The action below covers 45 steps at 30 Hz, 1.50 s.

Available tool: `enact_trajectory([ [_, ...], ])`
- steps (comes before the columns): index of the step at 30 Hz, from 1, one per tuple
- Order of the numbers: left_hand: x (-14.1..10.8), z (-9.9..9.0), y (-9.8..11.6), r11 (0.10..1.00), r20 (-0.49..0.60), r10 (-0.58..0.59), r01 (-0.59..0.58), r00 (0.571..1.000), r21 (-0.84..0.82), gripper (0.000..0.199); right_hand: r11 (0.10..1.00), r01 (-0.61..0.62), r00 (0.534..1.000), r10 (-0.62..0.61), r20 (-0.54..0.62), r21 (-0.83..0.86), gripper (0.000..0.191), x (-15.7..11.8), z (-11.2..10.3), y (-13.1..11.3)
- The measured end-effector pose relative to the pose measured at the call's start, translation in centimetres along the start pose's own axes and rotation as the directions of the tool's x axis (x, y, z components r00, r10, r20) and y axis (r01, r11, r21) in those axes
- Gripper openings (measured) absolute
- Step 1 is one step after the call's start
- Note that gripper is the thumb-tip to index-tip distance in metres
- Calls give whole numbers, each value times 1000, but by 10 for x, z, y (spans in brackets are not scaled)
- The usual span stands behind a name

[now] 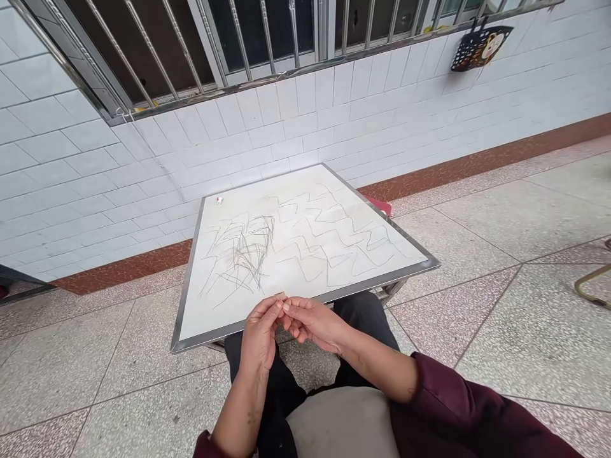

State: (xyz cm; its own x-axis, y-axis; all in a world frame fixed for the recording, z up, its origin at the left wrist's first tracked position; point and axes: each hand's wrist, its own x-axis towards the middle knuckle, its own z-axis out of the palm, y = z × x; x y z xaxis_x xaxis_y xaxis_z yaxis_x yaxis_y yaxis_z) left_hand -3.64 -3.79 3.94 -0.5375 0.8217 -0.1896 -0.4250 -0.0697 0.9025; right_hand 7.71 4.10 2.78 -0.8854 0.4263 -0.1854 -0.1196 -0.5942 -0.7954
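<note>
My left hand (pixel 260 331) and my right hand (pixel 317 321) meet at the fingertips over the near edge of the white table (pixel 296 191). Both are pinched closed on a small tan piece (pixel 280 296), mostly covered by the fingers, so its kind is unclear. Just beyond them on the left lies a tangled pile of thin dark strands (pixel 248 248), straight and bent, crossing one another. To the right, several zigzag strands (pixel 329 245) lie spread apart in rows. Whether these are wire or thread cannot be made out.
A small white and red object (pixel 219 200) sits at the table's far left corner. Behind the table stands a white tiled wall (pixel 286 127) with barred windows. A dark patterned basket (pixel 481 48) hangs at upper right. A metal chair leg (pixel 589 289) shows at the right.
</note>
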Motion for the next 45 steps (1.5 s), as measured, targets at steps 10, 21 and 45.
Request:
enact_trajectory([
  [10, -2, 0, 4, 994, -174, 82, -94, 981, -60, 26, 993, -58, 994, 67, 87, -102, 48, -7, -4, 1],
  [21, -10, 3, 4, 992, -120, 122, -119, 985, 35, 34, 985, -4, 997, 17, 76, -170, 35, -14, -4, -1],
  [45, -23, 5, 3, 960, -75, 215, -196, 974, 202, 30, 906, 138, 990, -130, 47, -400, 38, -30, 1, 3],
])
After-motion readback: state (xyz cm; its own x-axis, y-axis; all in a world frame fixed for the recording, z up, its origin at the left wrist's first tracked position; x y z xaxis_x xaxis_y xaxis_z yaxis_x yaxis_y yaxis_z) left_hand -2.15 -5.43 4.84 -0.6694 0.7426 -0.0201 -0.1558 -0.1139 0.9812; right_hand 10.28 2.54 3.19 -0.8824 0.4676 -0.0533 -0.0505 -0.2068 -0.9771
